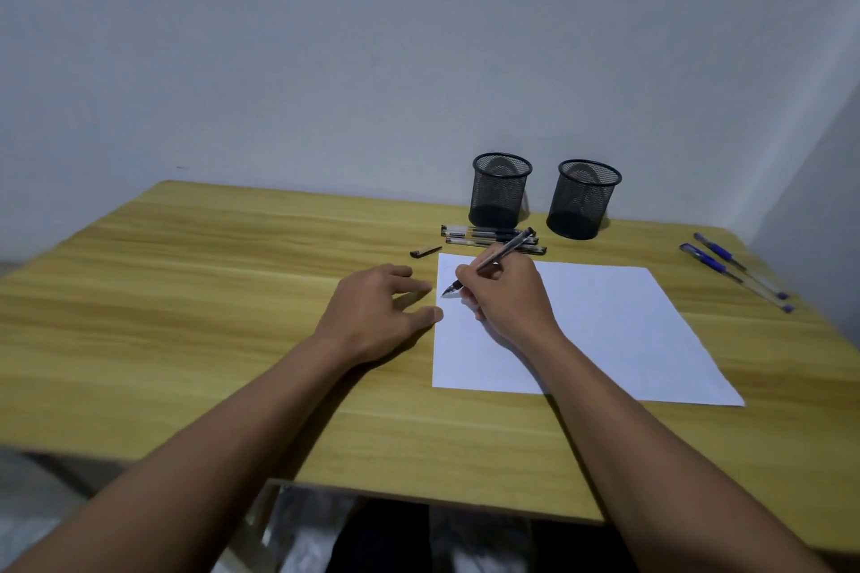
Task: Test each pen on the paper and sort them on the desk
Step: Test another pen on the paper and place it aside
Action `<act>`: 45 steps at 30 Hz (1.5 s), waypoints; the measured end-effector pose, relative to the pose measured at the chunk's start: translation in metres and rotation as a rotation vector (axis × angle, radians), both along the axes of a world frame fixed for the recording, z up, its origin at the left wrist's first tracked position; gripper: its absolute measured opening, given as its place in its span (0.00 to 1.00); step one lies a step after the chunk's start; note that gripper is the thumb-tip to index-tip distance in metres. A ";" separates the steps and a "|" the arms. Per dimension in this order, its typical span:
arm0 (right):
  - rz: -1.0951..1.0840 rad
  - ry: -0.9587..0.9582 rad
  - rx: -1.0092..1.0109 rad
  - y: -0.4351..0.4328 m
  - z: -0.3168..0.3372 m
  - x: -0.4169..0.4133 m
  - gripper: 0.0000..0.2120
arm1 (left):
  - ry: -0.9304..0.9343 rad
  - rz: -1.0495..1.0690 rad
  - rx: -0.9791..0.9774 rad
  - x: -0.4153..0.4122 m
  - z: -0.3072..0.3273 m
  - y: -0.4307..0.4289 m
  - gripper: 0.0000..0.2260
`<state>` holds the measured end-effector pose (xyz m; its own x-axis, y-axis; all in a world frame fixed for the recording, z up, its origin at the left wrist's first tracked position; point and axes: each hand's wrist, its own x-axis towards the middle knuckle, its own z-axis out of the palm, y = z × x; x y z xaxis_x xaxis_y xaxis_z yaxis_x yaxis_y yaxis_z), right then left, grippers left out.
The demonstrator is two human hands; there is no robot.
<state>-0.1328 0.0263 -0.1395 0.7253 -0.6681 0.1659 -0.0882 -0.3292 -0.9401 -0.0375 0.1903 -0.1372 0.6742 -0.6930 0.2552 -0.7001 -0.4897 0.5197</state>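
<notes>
Yellow wood counter [186, 293] carries the white paper [605, 330] on its right part. The left hand [372, 316] rests relaxed beside the paper's left edge. The right hand [507, 298] grasps a black pen [505, 249], tip on the paper. Behind stand a mesh cup [499, 191] and a second mesh cup [581, 200]. Spare black pens [484, 235] lie before them, blue pens [726, 268] lie far right, and a cap [426, 251] lies left.

I see the desk [186, 293] as yellow wood-grain, smooth with a dull sheen, probably laminate. The paper [605, 330] is matt and smooth. Left mesh cup [499, 193] and right mesh cup [581, 200]: black wire mesh. The held pen [507, 248] and grouped pens [470, 231] have clear, glossy plastic barrels.
</notes>
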 end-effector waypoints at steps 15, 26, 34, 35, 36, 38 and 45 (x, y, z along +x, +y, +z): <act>-0.061 0.054 -0.041 0.002 0.001 -0.001 0.06 | 0.013 0.009 -0.033 0.005 -0.006 0.000 0.22; -0.125 0.089 -0.095 0.004 0.007 -0.005 0.07 | 0.029 0.014 -0.011 0.005 -0.005 0.000 0.23; -0.149 0.107 -0.087 0.004 0.010 -0.007 0.07 | 0.039 0.016 -0.026 0.003 -0.005 0.001 0.22; -0.149 0.112 -0.088 0.005 0.010 -0.007 0.07 | 0.035 0.016 -0.023 0.002 -0.004 0.001 0.22; -0.150 0.114 -0.087 0.004 0.010 -0.007 0.07 | 0.032 0.016 -0.021 0.002 -0.004 0.001 0.22; -0.161 0.111 -0.075 0.004 0.010 -0.007 0.07 | 0.036 0.017 -0.021 0.003 -0.004 0.001 0.22; -0.177 0.116 -0.057 0.006 0.016 -0.011 0.07 | 0.069 0.027 -0.018 0.001 -0.002 0.001 0.22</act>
<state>-0.1434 0.0326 -0.1236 0.6136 -0.7790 0.1290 -0.2562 -0.3509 -0.9007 -0.0361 0.1909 -0.1395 0.7090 -0.6700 0.2200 -0.6490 -0.4979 0.5752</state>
